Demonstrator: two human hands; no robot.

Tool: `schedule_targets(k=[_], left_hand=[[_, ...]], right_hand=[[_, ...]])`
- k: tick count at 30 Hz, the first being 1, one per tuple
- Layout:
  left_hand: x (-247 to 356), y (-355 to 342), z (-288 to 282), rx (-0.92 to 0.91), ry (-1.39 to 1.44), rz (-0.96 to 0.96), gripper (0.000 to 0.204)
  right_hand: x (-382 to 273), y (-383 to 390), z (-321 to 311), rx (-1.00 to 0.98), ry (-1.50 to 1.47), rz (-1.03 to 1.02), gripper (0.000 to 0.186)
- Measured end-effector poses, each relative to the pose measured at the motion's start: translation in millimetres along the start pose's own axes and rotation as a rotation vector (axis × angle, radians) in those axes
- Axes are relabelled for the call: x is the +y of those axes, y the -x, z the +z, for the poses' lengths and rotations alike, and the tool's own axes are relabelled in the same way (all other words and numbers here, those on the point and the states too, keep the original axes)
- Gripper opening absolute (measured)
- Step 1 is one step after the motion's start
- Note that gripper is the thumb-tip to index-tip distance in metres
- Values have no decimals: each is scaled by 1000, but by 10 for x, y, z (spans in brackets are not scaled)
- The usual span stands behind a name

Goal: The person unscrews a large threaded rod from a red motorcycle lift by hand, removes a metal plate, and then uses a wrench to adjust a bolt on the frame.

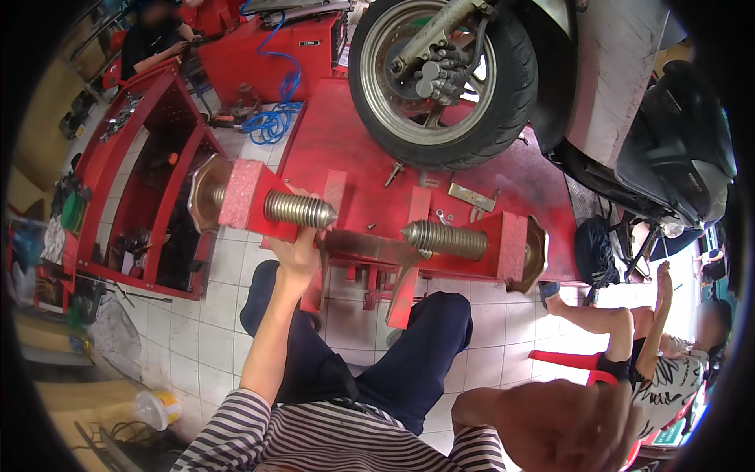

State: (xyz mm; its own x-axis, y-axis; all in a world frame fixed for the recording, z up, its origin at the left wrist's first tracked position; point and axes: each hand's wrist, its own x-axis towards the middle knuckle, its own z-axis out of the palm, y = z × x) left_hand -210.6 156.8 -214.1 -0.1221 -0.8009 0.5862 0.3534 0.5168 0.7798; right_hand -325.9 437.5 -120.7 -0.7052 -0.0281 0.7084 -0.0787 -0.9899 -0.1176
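My left hand [297, 253] reaches up to the bench's front edge, just behind the left clamp screw [300, 209]. Its fingers look bent around something there, but the screw and its red bracket [255, 203] hide most of them. Facing that screw is the right clamp screw [445, 239], its pointed end toward the left one, with a gap between. Both carry worn metal hand knobs on their outer ends. Low on the right, my right hand [602, 425] is smeared by motion, away from the bench, and its fingers cannot be made out.
A motorcycle's front wheel [519, 102] stands on the red bench [330, 134]. A metal bracket [472, 197], a bolt [394, 174] and other small hardware lie below it. Left stands a red tool cart [149, 118]; a blue hose [271, 122] coils behind. A person [661, 362] sits at right.
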Motion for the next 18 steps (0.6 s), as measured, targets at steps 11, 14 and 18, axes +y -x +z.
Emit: schedule_targets(k=[11, 14, 18], left_hand=[[-53, 19, -55, -65, -1, 69, 23], [-44, 3, -104, -53, 14, 59, 23], [-37, 19, -93, -48, 7, 26, 22]], right_hand=[[451, -614, 189, -628, -435, 160, 14], [377, -467, 158, -512, -345, 122, 16], [262, -373, 132, -414, -260, 115, 18]])
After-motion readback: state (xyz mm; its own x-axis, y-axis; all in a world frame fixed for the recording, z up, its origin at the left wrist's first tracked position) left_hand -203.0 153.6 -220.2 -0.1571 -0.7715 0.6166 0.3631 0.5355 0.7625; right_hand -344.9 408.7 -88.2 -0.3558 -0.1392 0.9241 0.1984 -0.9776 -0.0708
